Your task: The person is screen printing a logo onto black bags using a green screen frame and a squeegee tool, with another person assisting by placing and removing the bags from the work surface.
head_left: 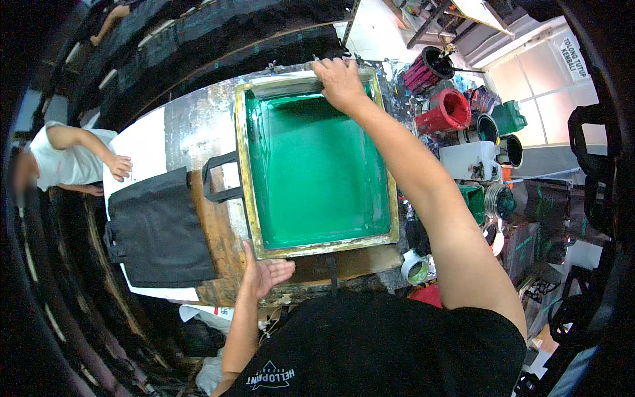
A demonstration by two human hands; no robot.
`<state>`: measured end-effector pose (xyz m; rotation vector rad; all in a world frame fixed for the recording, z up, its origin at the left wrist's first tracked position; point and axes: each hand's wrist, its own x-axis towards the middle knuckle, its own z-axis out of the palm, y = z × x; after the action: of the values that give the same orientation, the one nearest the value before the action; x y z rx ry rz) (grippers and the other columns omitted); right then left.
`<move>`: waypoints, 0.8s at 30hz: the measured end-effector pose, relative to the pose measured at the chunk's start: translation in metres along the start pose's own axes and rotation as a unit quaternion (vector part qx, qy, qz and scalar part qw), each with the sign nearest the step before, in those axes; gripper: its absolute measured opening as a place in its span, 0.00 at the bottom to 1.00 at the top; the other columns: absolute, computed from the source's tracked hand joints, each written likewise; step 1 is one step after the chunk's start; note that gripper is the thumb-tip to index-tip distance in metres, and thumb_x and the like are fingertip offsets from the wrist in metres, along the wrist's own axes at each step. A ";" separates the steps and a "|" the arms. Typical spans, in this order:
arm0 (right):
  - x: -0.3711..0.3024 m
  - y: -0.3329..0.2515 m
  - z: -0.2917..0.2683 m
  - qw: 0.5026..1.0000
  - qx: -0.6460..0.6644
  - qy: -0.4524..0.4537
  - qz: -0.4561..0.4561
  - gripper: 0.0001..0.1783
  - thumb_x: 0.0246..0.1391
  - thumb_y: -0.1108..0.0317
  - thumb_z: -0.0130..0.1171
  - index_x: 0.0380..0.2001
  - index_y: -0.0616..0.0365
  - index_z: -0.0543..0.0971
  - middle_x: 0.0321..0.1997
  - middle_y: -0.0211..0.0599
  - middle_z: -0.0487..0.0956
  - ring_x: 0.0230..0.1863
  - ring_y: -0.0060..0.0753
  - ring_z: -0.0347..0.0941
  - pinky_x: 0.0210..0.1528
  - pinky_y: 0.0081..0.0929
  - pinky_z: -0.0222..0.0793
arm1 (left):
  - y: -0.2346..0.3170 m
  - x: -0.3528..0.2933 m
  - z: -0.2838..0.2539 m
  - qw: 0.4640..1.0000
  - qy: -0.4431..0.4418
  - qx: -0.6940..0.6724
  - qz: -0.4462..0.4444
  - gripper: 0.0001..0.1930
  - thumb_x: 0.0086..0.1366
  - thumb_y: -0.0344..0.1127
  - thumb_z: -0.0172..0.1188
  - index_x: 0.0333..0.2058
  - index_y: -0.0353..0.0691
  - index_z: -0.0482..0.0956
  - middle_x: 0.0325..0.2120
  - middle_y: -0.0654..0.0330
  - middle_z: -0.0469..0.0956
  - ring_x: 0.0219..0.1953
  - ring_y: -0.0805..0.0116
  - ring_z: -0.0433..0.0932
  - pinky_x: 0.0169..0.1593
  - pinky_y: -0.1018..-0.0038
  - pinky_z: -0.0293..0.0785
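A screen printing frame (393,218) with pale, ink-stained wooden sides lies on the worktable, its mesh (314,178) coated green. A darker patch shows along its far end; I cannot make out what it is. My right hand (340,83) reaches across to the frame's far side, fingers bent over the rim. By the near left corner, my left hand (266,272) is open, palm up, thumb beside the frame's edge. A black fabric strap (221,177) sticks out from the frame's left side; whatever it belongs to is hidden underneath.
A black fabric bag (162,228) lies flat on the left, with a co-worker's hand (119,167) above it. Ink-stained containers, including a red bucket (444,111) and a white jug (468,162), crowd the right. A tape roll (415,268) sits near the frame's right corner.
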<state>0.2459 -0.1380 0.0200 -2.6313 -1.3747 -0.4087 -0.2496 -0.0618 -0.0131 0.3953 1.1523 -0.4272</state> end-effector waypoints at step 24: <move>-0.021 0.043 0.032 0.998 0.012 -0.054 0.000 0.16 0.45 0.58 0.73 0.39 0.47 0.84 0.34 0.37 0.86 0.41 0.43 0.84 0.44 0.48 0.74 | 0.300 0.097 0.252 0.196 0.260 0.754 0.570 0.40 0.61 0.75 0.53 0.30 0.35 0.85 0.31 0.49 0.84 0.38 0.50 0.84 0.47 0.57 0.78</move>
<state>0.2749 -0.1711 -0.0169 -2.6692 -1.4018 -0.2499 0.1357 0.0542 0.0104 3.1465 0.1828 0.1878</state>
